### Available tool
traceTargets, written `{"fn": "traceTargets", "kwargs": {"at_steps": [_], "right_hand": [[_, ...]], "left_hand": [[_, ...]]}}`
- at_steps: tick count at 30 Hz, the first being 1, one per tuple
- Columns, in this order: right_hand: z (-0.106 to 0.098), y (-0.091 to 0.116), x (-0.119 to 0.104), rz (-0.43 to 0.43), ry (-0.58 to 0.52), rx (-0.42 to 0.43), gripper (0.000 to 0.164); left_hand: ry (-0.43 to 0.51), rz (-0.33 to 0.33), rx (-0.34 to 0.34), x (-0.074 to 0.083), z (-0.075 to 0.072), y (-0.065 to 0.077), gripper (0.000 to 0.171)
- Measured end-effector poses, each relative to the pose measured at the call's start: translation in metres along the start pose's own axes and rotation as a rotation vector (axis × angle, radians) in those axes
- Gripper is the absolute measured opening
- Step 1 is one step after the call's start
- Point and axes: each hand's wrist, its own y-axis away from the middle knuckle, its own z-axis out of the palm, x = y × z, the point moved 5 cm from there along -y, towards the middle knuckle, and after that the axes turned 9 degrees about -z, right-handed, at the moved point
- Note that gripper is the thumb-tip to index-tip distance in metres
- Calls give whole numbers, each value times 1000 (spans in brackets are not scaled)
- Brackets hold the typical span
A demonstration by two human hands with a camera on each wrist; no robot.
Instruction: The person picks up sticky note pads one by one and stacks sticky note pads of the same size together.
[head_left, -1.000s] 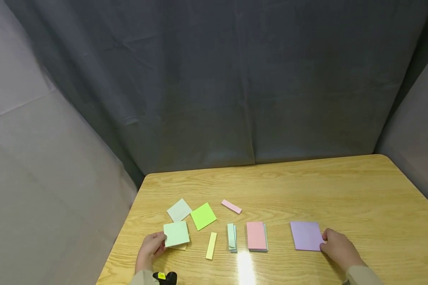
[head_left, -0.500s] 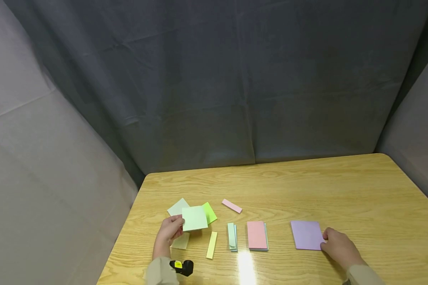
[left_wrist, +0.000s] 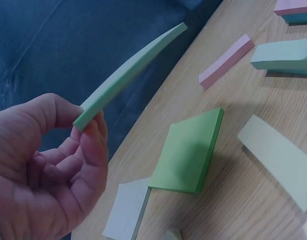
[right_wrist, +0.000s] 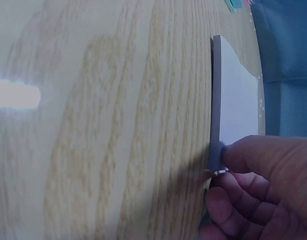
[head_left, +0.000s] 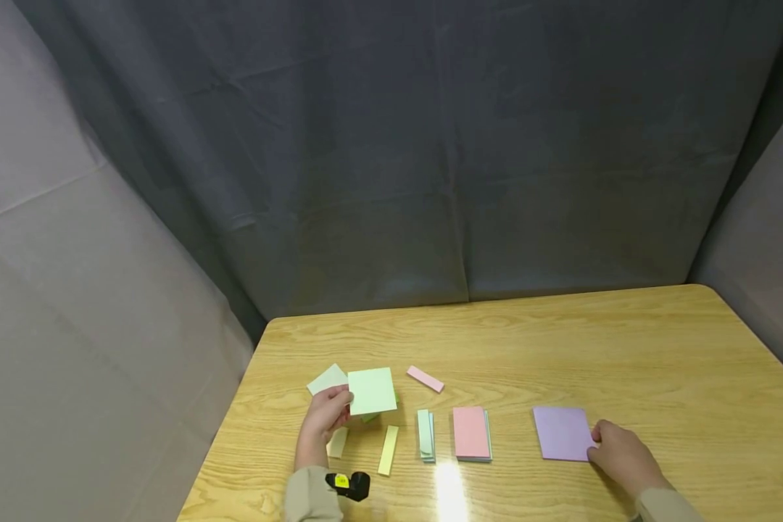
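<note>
My left hand point(head_left: 325, 413) pinches a pale green sticky note pad point(head_left: 373, 391) by its left edge, thumb on top. The pad is raised off the table, and the left wrist view shows bare air beneath its edge. Below it lies a bright green sticky note pad point(left_wrist: 188, 150), mostly covered in the head view. At the right, my right hand point(head_left: 620, 451) grips the near right corner of a purple sticky note pad point(head_left: 562, 433). That pad lies low at the tabletop, with the thumb on its upper face in the right wrist view.
Left of centre are a whitish-green pad point(head_left: 327, 378) and a part-hidden cream pad point(head_left: 337, 444). Narrow pads in yellow point(head_left: 388, 451) and pink point(head_left: 425, 378) lie nearby. A mint strip stack point(head_left: 424, 433) and a pink-topped stack point(head_left: 470, 432) stand mid-table. A dark curtain point(head_left: 391, 159) hangs behind.
The left hand has lifted the pale green pad and carried it right and away from the body, over the bright green pad, uncovering the cream one. My right hand stays put.
</note>
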Motion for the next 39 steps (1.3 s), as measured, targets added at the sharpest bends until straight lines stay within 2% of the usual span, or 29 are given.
{"fn": "traceTargets", "kwargs": {"at_steps": [7,22,39], "right_hand": [[0,0,0,-2,-1,-8,17],[1,1,0,5,0,-13,18],[-1,1,-2,4,6,-10,17]], "left_hand": [[5,15,-23,6,10,3,42],[29,29,-91,11,42,8,38],[69,38,-118,16,72,13,36]]}}
